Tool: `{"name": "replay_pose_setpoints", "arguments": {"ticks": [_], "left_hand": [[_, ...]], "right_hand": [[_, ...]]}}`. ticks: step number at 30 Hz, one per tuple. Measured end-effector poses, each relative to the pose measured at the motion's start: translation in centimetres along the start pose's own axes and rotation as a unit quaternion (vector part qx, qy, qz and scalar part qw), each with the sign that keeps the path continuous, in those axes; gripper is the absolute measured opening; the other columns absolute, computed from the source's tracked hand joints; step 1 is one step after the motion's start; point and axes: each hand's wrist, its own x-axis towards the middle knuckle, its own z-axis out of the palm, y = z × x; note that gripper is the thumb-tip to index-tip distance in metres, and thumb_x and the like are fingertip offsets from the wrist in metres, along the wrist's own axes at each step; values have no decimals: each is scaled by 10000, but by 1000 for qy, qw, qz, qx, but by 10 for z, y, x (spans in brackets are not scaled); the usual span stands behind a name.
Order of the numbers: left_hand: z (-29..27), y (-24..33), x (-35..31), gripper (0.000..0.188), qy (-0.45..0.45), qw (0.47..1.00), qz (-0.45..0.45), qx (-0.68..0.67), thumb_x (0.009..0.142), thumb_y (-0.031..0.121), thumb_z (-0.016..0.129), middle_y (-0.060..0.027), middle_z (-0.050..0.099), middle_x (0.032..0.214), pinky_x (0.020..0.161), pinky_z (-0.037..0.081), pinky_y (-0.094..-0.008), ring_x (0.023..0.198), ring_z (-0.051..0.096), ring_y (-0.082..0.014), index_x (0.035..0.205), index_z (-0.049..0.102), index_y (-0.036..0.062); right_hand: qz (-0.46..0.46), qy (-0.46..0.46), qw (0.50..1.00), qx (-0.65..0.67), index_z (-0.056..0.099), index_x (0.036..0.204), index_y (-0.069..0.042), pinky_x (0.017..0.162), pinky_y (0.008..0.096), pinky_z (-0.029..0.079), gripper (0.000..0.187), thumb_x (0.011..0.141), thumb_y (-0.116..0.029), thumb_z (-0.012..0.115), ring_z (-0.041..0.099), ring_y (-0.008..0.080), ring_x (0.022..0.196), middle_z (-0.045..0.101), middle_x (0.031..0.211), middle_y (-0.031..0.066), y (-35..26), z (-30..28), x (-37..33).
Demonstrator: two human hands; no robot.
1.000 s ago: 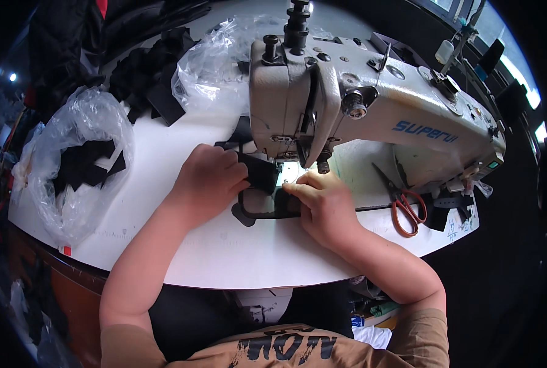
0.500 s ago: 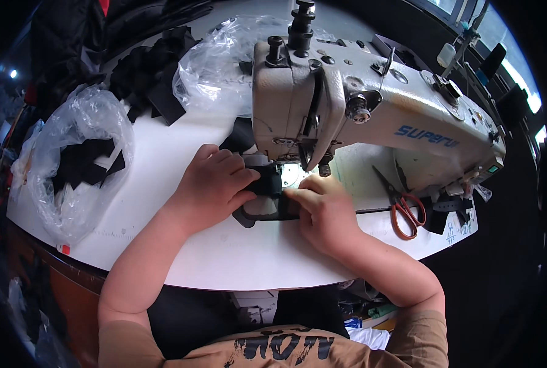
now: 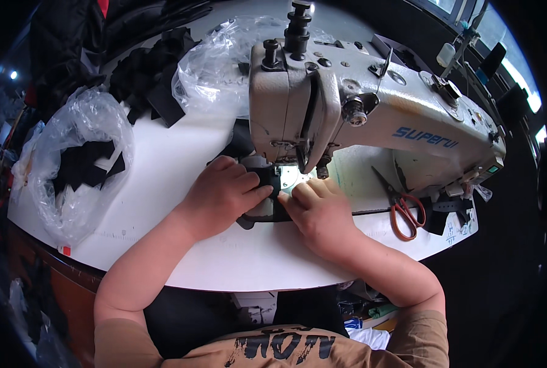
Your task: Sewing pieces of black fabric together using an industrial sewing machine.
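Observation:
A small piece of black fabric lies by the needle area of the white sewing machine, where a lamp lights the metal plate. My left hand is closed on the fabric's left side, thumb and forefinger pressed to it. From the right, my right hand reaches the fabric's near right edge with its thumb and bent fingers closed there. Its fingertips are partly hidden, as is the spot under the presser foot. More black cloth shows behind the left hand, beside the machine head.
Orange-handled scissors lie right of my right hand. An open plastic bag with black pieces stands at the left. Black fabric pieces and another clear bag lie at the back. The white table's front edge curves before me.
My left hand has shifted slightly down and right along the fabric, its thumb and forefinger now nearer the right hand. The right hand's fingers are more bent. The view has moved slightly.

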Motion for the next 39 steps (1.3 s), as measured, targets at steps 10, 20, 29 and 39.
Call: {"name": "replay_pose_setpoints", "arguments": {"ticks": [10, 20, 29, 39], "left_hand": [[5, -1, 2, 332, -37, 997, -68, -7, 846, 130, 636, -24, 600, 1020, 922, 486, -400, 983, 592, -240, 1166, 723, 135], [5, -4, 4, 355, -69, 991, -113, -10, 884, 102, 620, -46, 584, 1097, 916, 494, -403, 1026, 575, -253, 1227, 706, 125], [-12, 3, -14, 439, -50, 973, -201, 105, 845, 233, 745, -106, 629, 1128, 925, 482, -383, 1054, 627, -262, 1237, 645, 61], [-101, 108, 7, 292, -380, 866, -207, -251, 937, 308, 630, -154, 699, 896, 714, 571, -445, 786, 709, -363, 1008, 659, 26]], "right_hand": [[92, -37, 994, 38, 719, 1266, -141, 757, 397, 461, 562, 737, 32, 640, 571, 291, 870, 592, 977, 74, 2, 3, 1], [112, -2, 991, 71, 747, 1107, -116, 748, 448, 488, 466, 692, 67, 638, 597, 335, 881, 609, 930, 96, 2, 5, 2], [138, 27, 989, 49, 749, 983, -114, 770, 439, 516, 360, 702, 70, 622, 611, 325, 921, 665, 930, 73, 13, 6, 1], [-51, -33, 991, 117, 750, 1108, -113, 840, 394, 563, 432, 678, -103, 704, 667, 287, 1032, 683, 1161, 81, -7, 2, -4]]}}
